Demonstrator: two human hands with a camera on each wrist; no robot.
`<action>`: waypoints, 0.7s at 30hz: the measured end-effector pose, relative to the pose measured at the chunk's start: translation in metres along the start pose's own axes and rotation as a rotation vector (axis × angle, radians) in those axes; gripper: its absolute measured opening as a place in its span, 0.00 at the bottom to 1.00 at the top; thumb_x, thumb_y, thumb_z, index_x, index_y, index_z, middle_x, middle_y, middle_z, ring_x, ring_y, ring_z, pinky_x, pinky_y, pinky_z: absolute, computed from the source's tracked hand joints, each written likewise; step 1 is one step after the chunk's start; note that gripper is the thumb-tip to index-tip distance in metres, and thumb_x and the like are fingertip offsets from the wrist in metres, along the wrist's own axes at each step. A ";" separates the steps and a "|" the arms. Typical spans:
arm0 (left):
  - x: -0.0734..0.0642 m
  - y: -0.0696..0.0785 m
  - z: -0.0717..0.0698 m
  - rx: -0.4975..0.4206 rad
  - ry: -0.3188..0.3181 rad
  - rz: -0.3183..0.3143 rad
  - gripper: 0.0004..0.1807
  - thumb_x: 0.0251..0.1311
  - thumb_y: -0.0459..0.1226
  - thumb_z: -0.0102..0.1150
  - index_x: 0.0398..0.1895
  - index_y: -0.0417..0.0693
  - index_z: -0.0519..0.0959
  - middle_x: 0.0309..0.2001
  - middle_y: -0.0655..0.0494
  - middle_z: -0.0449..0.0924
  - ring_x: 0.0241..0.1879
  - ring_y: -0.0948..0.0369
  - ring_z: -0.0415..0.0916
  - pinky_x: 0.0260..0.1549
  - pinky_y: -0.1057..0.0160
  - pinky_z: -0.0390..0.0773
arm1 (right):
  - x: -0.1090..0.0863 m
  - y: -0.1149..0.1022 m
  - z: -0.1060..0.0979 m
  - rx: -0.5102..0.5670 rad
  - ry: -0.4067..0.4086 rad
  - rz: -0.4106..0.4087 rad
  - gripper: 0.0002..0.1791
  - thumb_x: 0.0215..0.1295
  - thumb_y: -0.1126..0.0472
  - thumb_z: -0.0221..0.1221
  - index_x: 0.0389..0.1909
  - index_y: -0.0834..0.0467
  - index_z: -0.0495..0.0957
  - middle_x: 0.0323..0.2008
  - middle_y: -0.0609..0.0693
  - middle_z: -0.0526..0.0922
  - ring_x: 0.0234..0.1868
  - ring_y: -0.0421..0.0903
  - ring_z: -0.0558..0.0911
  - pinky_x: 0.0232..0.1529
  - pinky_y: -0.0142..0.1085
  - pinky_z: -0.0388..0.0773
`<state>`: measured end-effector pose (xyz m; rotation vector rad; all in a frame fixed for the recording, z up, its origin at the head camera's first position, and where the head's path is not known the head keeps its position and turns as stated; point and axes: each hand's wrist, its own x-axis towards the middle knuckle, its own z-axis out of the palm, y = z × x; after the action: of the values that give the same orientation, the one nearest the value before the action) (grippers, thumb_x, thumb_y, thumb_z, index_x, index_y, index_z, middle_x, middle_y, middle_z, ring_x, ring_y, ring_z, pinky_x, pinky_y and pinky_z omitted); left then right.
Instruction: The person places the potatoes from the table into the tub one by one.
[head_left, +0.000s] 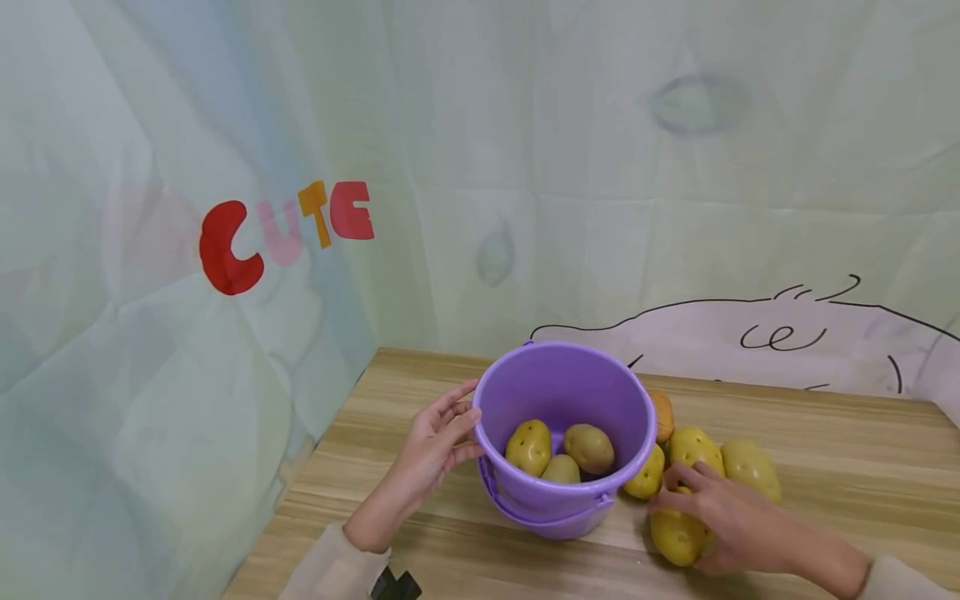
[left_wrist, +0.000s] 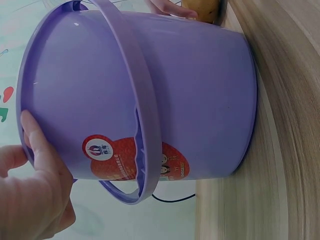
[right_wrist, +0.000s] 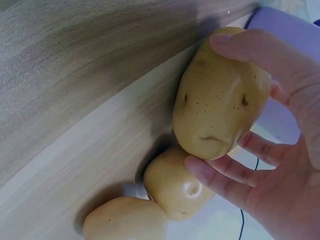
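Note:
A purple bucket (head_left: 564,500) stands upright on the wooden table, its handle hanging down at the front. Three potatoes (head_left: 528,447) lie inside on its bottom. My left hand (head_left: 431,450) holds the bucket at the left side of its rim, fingertips right at the edge; a red sticker (left_wrist: 117,157) shows on the wall below. To the right of the bucket, my right hand (head_left: 738,521) grips a yellow potato (right_wrist: 220,100) between thumb and fingers, low over the table. Behind it lie more potatoes (head_left: 752,468), one close against the bucket.
An orange-brown rounded thing (head_left: 662,415) sits beside the bucket's right wall, partly hidden. The wooden table (head_left: 847,433) reaches back to a printed cloth wall (head_left: 465,167). Another cloth with the letters CUTE (head_left: 232,250) hangs along the left side.

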<state>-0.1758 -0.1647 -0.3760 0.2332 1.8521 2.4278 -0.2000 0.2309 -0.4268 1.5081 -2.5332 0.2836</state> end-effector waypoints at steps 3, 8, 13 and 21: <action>0.000 0.000 0.000 0.004 -0.006 0.001 0.28 0.74 0.31 0.49 0.74 0.37 0.58 0.51 0.42 0.68 0.42 0.58 0.78 0.43 0.64 0.86 | 0.000 0.000 -0.001 -0.009 0.016 -0.014 0.44 0.18 0.54 0.80 0.50 0.43 0.80 0.47 0.45 0.72 0.41 0.44 0.72 0.32 0.36 0.80; 0.000 0.000 0.000 -0.004 -0.009 0.006 0.28 0.74 0.31 0.49 0.74 0.36 0.58 0.52 0.42 0.69 0.41 0.59 0.78 0.43 0.64 0.86 | 0.001 0.001 -0.008 0.001 0.014 -0.013 0.43 0.20 0.54 0.80 0.50 0.43 0.81 0.47 0.46 0.73 0.43 0.44 0.73 0.34 0.38 0.82; 0.001 0.000 0.000 -0.007 -0.008 0.006 0.28 0.74 0.31 0.49 0.74 0.36 0.58 0.52 0.42 0.69 0.41 0.59 0.79 0.43 0.64 0.86 | 0.003 0.003 -0.013 -0.013 0.072 -0.046 0.43 0.18 0.52 0.80 0.50 0.42 0.81 0.46 0.44 0.73 0.42 0.41 0.73 0.33 0.37 0.81; 0.000 0.000 0.000 -0.010 -0.009 0.004 0.28 0.74 0.31 0.49 0.74 0.37 0.58 0.52 0.42 0.69 0.41 0.59 0.78 0.42 0.65 0.86 | 0.004 0.005 -0.020 -0.044 0.092 -0.063 0.42 0.20 0.47 0.82 0.49 0.43 0.81 0.44 0.42 0.72 0.41 0.41 0.72 0.37 0.46 0.78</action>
<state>-0.1761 -0.1649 -0.3759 0.2460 1.8368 2.4342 -0.2047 0.2348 -0.4072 1.5189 -2.4006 0.2793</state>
